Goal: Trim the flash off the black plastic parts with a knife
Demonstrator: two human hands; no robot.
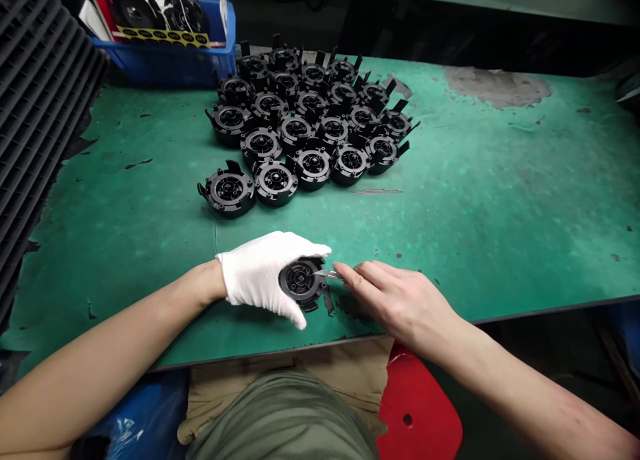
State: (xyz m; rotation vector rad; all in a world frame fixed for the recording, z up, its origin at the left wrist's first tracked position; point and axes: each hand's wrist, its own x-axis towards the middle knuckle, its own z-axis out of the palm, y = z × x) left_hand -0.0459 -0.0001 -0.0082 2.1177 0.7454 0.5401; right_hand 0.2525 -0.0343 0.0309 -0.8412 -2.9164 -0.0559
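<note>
My left hand (265, 273), in a white glove, is wrapped round a round black plastic part (301, 281) near the front edge of the table. The part's ringed face with its central hub is turned up towards me. Bare, my right hand (390, 293) pinches a slim metal knife (327, 273), which looks like a scalpel. Its blade reaches over the right rim of the held part; whether it touches cannot be made out. Beyond my hands stand several like black parts (313, 163) in a close group, many with upright tabs.
A blue bin (165, 63) with black parts and papers stands at the back left. Dark ribbed trays (40, 113) are stacked along the left side. The green tabletop (490, 200) has worn patches. Below its front edge is a red stool seat (425, 407).
</note>
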